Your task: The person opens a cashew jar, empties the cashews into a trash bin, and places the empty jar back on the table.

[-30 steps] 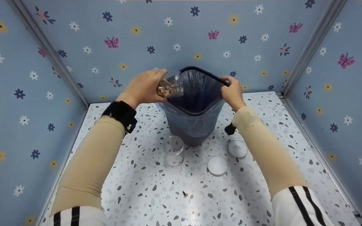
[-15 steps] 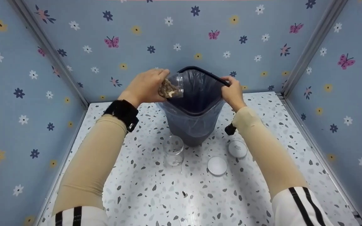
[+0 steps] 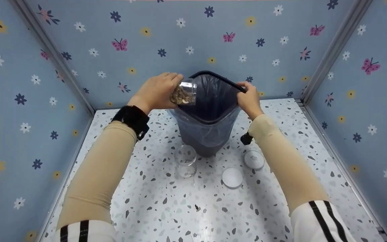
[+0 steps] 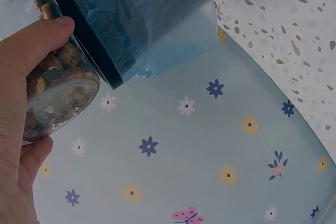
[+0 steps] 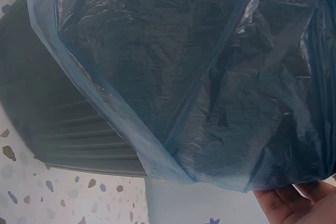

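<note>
My left hand (image 3: 159, 90) grips a clear plastic jar (image 3: 190, 88) tipped on its side, its mouth over the near left rim of the trash bin (image 3: 200, 146). Brown pieces that look like nut shells (image 4: 65, 56) fill much of the jar. A thin blue trash bag (image 5: 157, 77) lines the bin and hangs over its outside. On the opposite side, my right hand (image 3: 249, 99) holds the dark rim, fingers hooked over it in the head view. The right wrist view shows its fingers under the bag's fold.
A second clear jar (image 3: 185, 161) stands in front of the bin. To its right, two round white lids (image 3: 232, 177) lie on the speckled tabletop (image 3: 153, 201). A small dark crumb (image 3: 197, 207) lies nearer me. Flower-patterned walls (image 3: 193, 40) enclose the table behind and at both sides.
The jar in my left hand has turned and shifted slightly right, and the pieces inside have tumbled into a new arrangement. My right hand and the bin have stayed put.
</note>
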Motion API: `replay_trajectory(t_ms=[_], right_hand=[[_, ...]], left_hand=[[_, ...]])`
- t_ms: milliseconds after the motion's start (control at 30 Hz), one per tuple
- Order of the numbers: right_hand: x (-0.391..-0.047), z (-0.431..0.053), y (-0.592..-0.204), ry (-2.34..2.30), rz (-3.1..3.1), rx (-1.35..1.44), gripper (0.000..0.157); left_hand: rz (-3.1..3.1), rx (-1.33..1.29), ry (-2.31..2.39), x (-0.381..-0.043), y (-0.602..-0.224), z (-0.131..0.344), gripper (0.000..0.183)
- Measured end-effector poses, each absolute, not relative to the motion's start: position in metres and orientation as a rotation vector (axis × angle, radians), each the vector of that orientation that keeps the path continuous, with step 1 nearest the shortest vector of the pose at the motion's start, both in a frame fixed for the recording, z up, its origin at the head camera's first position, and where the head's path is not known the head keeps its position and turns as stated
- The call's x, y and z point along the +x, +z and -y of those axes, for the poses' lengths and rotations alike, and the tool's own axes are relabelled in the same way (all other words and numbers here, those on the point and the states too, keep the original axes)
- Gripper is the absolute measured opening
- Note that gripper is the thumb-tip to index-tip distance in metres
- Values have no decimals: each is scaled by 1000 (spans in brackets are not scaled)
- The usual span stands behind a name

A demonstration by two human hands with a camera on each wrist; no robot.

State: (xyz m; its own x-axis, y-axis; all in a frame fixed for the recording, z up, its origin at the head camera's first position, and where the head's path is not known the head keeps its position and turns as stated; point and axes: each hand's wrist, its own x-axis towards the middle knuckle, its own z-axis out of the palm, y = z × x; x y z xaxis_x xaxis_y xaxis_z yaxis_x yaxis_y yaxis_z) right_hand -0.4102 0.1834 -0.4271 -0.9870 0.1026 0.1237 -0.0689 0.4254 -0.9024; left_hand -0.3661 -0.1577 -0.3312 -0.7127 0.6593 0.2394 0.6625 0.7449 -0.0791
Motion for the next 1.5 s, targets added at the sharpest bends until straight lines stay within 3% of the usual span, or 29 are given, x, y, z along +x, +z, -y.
replay_trajectory(t_ms=[1500], right_hand=[[-406, -183, -425, 1624, 2515, -34, 56]], left_hand=[[2614, -1110, 118, -368, -329, 158, 79]])
